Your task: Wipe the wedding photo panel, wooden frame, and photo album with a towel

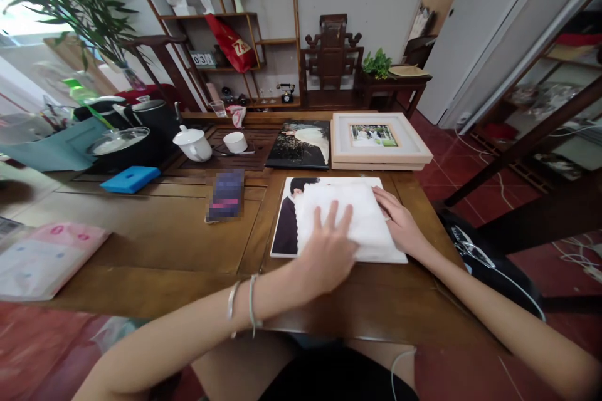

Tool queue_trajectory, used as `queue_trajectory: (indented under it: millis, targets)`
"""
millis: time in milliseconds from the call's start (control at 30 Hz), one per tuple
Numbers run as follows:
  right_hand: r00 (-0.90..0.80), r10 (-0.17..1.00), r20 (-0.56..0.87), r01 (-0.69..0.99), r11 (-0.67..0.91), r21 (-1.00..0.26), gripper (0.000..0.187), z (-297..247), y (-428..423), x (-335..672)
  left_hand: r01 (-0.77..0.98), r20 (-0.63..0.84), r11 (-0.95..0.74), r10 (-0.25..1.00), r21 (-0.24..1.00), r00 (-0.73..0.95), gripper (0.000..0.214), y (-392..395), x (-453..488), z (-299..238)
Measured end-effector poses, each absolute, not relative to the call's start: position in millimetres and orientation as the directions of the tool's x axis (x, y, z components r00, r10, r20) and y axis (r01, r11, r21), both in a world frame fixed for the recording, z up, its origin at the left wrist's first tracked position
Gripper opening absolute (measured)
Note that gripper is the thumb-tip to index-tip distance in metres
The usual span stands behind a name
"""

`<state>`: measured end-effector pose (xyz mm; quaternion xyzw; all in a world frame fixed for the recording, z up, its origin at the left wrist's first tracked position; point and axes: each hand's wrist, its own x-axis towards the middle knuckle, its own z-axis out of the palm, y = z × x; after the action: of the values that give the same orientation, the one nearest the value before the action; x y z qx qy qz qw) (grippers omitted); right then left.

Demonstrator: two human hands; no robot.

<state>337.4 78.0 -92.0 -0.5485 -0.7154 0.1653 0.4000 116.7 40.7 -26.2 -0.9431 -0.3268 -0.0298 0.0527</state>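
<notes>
A photo panel (285,225) with white edges lies flat on the wooden table in front of me, a dark-suited figure showing at its left. Over most of it is spread a white cloth (369,210), which hides the rest of the picture. My left hand (329,254) rests on the cloth with its fingers spread, slightly blurred. At the panel's right edge is my right hand (397,219), its fingers stretched along the cloth's side and the border; the thumb side is partly hidden.
Behind the panel lie a dark photo panel (298,145) and stacked light frames (414,151). Left of it is a phone (226,195), with a lidded white teacup (192,143), a small cup (235,142) and a blue block (130,179) farther off. A plastic pack (51,257) sits far left.
</notes>
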Motion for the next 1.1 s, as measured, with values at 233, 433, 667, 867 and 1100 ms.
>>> queue_trajectory:
  millis: [233, 433, 667, 867, 1100]
  targets:
    - [-0.119, 0.92, 0.375, 0.615, 0.364, -0.7, 0.042, -90.1, 76.7, 342.9, 0.552, 0.102, -0.829, 0.544, -0.088, 0.833, 0.024, -16.3, 123.4, -28.8]
    - [-0.101, 0.915, 0.391, 0.615, 0.366, -0.698, 0.045, -91.0, 77.6, 339.9, 0.672, 0.071, -0.736, 0.668, -0.077, 0.741, 0.029, 57.0, 131.8, -26.5]
    - [-0.092, 0.909, 0.406, 0.626, 0.37, -0.686, 0.055, -91.2, 78.2, 337.4, 0.592, 0.035, -0.804, 0.591, -0.058, 0.806, 0.028, 108.5, 126.6, -22.4]
    - [-0.093, 0.92, 0.382, 0.638, 0.349, -0.686, 0.05, -94.0, 78.3, 339.3, 0.489, -0.03, -0.871, 0.49, -0.037, 0.871, 0.026, 25.1, 106.2, -10.5]
    - [-0.081, 0.917, 0.391, 0.645, 0.347, -0.681, 0.047, -93.8, 78.0, 338.2, 0.581, 0.012, -0.814, 0.581, 0.003, 0.814, 0.026, 35.6, 106.1, -14.1]
